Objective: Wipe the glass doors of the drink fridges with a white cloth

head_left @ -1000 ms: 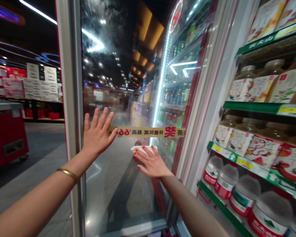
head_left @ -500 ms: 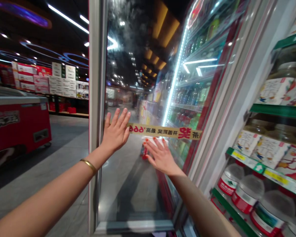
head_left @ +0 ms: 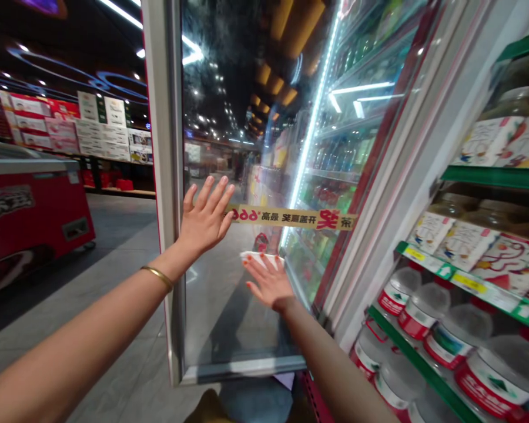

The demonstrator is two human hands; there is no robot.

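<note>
The glass door (head_left: 220, 317) of a drinks cooler stands swung open before me, in a silver frame. My left hand (head_left: 205, 220), with a gold bangle at the wrist, lies open with fingers spread on the glass near the frame's left side. Under the stretched fingers of my right hand (head_left: 268, 282), a white cloth (head_left: 245, 255) is held flat against the pane; most of it is hidden by the hand. A gold sticker strip (head_left: 297, 217) with mirrored lettering crosses the glass just above the cloth, to the right of my left hand.
Cooler shelves (head_left: 480, 174) on the right carry boxed drinks and large water bottles (head_left: 462, 338). A red chest freezer (head_left: 35, 205) stands at the left, with stacked cartons (head_left: 101, 138) behind it. Grey floor tiles (head_left: 119, 258) lie between freezer and door.
My right hand and the cloth have moved left and slightly down the glass. My left hand keeps its place on the door. The view has tipped down, showing more lower shelf.
</note>
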